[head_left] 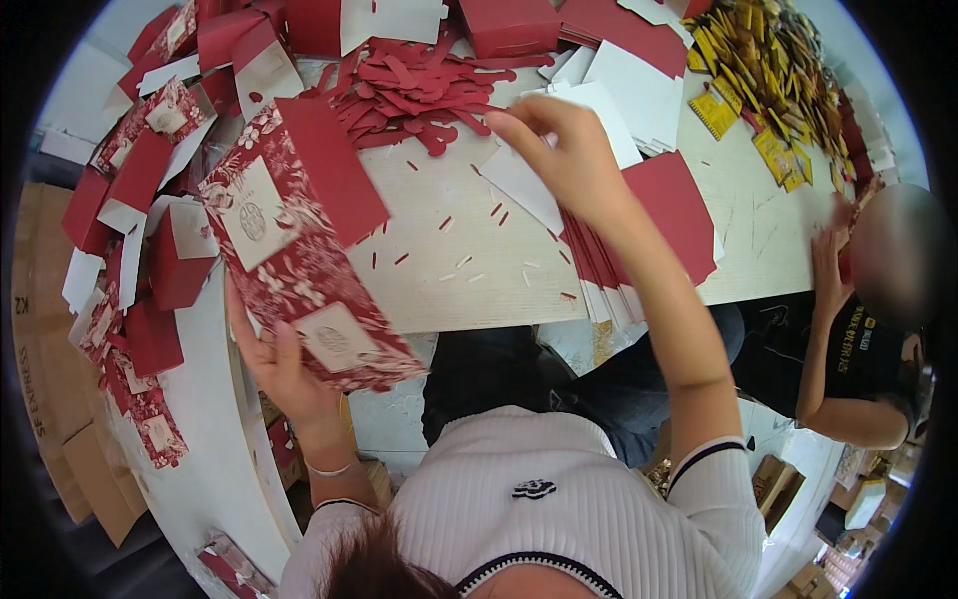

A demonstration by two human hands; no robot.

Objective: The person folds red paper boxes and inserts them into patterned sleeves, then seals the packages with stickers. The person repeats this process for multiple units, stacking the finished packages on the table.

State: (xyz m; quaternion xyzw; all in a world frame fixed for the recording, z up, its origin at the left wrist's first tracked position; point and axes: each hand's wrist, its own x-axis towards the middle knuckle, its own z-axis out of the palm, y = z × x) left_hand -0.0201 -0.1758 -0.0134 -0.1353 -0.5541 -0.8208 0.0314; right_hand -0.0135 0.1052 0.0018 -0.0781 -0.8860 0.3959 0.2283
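My left hand (284, 369) grips the lower end of a red carton (289, 235), its thumb on the face. White floral print and two cream label panels cover that face, and a plain red flap stands out along its right side. Over the far middle of the table, my right hand (559, 145) is closed in a pinch. A red card strip (477, 106) runs from its fingertips toward a heap of red card strips (399, 90). The strip's end is partly hidden by the fingers.
Folded red cartons (150, 190) are piled at the left. Flat red-and-white card blanks (669, 210) lie under my right forearm. Small red and white scraps (464, 262) dot the table. Yellow packets (768, 80) are heaped at the far right, near another person (848, 349).
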